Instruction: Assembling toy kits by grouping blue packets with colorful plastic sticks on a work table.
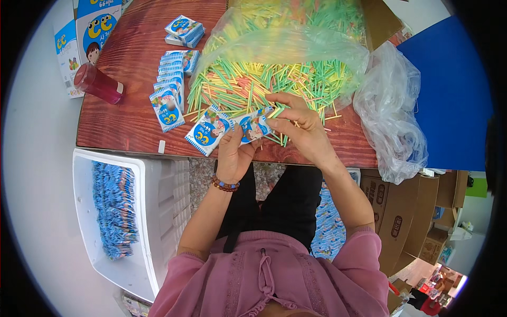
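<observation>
Two hands, left [232, 153] and right [298, 127], on one blue-and-white sachet [254, 126]. One more sachet [207, 132] just left of it. About six overlapped in a row [170, 90] farther left, two stacked [184, 30] at the far edge. One red bottle [98, 84]. One white crate [158, 222] of uncountable sachets. Straws [253, 84] beyond counting.

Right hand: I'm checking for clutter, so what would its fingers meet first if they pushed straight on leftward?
Probably the blue-and-white sachet that the right hand already pinches with the left hand; beyond it lies another similar sachet. Depth is unclear.
</observation>
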The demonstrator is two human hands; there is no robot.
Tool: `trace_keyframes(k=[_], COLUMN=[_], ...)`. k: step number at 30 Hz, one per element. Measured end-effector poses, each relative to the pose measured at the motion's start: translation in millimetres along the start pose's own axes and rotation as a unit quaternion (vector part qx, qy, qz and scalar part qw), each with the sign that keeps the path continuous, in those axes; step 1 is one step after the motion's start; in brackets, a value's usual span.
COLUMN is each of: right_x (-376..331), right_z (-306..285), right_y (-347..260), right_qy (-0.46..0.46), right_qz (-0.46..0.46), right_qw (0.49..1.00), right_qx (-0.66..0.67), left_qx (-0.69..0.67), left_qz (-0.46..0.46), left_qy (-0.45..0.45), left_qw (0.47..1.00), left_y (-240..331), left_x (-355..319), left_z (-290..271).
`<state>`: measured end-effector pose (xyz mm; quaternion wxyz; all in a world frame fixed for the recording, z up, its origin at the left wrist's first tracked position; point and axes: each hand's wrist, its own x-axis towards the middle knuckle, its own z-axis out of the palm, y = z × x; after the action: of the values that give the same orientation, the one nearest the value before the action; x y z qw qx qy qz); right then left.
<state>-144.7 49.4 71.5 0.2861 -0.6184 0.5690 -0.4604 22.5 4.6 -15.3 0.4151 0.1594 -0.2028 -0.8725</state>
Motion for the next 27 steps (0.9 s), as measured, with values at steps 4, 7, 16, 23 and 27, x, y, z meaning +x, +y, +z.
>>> trace_keyframes(k=[4, 7, 16, 23, 27], right_x=[-4, -5, -13, -46, -66], right_z=[1, 5, 0, -2, -39], right_y=[-4, 5, -19, -22, -26], right_qy=[0.04, 0.038, 0.068, 0.155, 0.183], right_qz=[0.01, -0.039, 0.041, 0.1, 0.101], right_qw=[0.999, 0.998, 0.996, 0.982, 0.969], right_qx=[0.034, -0.043, -0.043, -0.034, -0.131], left_qx=[-0.008, -0.05, -0.019, -0.006, 0.122], left_qz=[-0.003, 0.008, 0.0, -0.004, 0.057], left_qy=[-0.017, -0.005, -0.007, -0.032, -0.048], left_qw=[1.0, 0.999, 1.0, 0.999, 0.99], left_y=[1, -1, -2, -21, -10], left_x=[1, 1, 0, -11, -15], left_z=[-2, 1, -8, 5, 4])
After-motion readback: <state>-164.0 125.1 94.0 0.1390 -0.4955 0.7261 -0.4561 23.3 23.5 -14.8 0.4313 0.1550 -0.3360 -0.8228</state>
